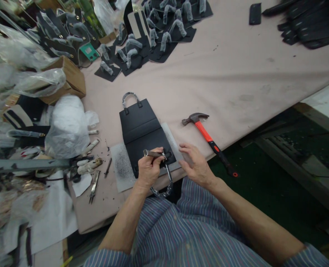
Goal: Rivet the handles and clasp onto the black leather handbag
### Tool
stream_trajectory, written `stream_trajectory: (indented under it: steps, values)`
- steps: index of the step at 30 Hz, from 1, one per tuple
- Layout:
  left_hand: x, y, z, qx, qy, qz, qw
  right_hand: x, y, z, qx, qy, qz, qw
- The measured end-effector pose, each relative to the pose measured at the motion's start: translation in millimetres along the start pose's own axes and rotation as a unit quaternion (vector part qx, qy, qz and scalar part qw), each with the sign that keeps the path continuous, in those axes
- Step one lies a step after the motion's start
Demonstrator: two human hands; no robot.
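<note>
"What's on the counter (236, 81)?"
"A black bag panel (143, 139), at twelve o'clock from the left hand (148, 172), long axis eleven to five."
"And the hammer (205, 132)?"
"One o'clock from the right hand (198, 167), the nearer one; head toward eleven, grip toward five."
"The metal tool (149, 152)?"
"Left fingers (157, 160) are clamped on it, over the panel's five-o'clock end, pointing nine to three. Right fingers (185, 147) are apart, holding nothing."

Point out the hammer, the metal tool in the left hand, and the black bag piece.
Hammer (205, 134): head view, red part of the handle.
Metal tool (151, 153): head view, its shaft.
Black bag piece (140, 125): head view, above the fold.
</note>
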State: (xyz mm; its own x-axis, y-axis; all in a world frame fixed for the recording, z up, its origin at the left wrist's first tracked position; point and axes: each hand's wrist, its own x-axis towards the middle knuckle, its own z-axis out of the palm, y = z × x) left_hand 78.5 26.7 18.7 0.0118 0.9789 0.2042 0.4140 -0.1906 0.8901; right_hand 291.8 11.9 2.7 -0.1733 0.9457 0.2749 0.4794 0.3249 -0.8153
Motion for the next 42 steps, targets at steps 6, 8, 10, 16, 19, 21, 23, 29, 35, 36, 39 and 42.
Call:
stream_trajectory:
  steps: [6,8,10,16,19,21,23,29,35,36,39,42]
  values:
    - [-0.5,0.5,1.7,0.008,-0.001,0.013,1.000,-12.7,20.3,-46.5,-0.119,0.119,0.038,0.985]
    - [-0.4,0.1,2.1,0.015,-0.002,0.012,1.000,-18.1,30.6,-56.4,-0.161,0.153,0.057,0.973]
    - [0.2,0.0,2.6,0.026,-0.006,0.011,1.000,-23.0,39.1,-61.7,-0.191,0.167,0.075,0.964]
    - [2.9,0.9,3.7,0.049,-0.025,0.016,0.998,-24.4,42.2,-64.1,-0.269,0.097,0.092,0.954]
    - [4.8,1.3,3.7,0.047,-0.031,0.016,0.998,-21.9,38.5,-65.7,-0.302,0.069,0.123,0.943]
    - [6.0,1.7,3.4,0.048,-0.035,0.020,0.998,-22.1,37.7,-67.7,-0.314,0.048,0.153,0.936]
    - [6.5,1.9,3.1,0.047,-0.036,0.022,0.998,-22.9,37.8,-70.5,-0.324,0.026,0.190,0.926]
    - [5.0,1.1,5.4,0.062,-0.043,0.021,0.997,-12.8,35.0,-78.4,-0.224,-0.054,0.325,0.917]
    - [5.3,0.7,11.1,0.062,-0.032,0.023,0.997,0.9,25.2,-78.2,0.142,-0.063,0.463,0.873]
    - [5.7,0.6,11.5,0.059,-0.030,0.023,0.998,1.3,24.3,-77.8,0.155,-0.063,0.462,0.871]
    - [6.9,-0.5,11.2,0.046,-0.026,0.020,0.998,0.0,24.7,-76.2,0.147,-0.054,0.454,0.877]
    - [8.3,-1.2,10.0,0.045,-0.030,0.023,0.998,-2.6,27.9,-74.1,0.142,-0.042,0.446,0.883]
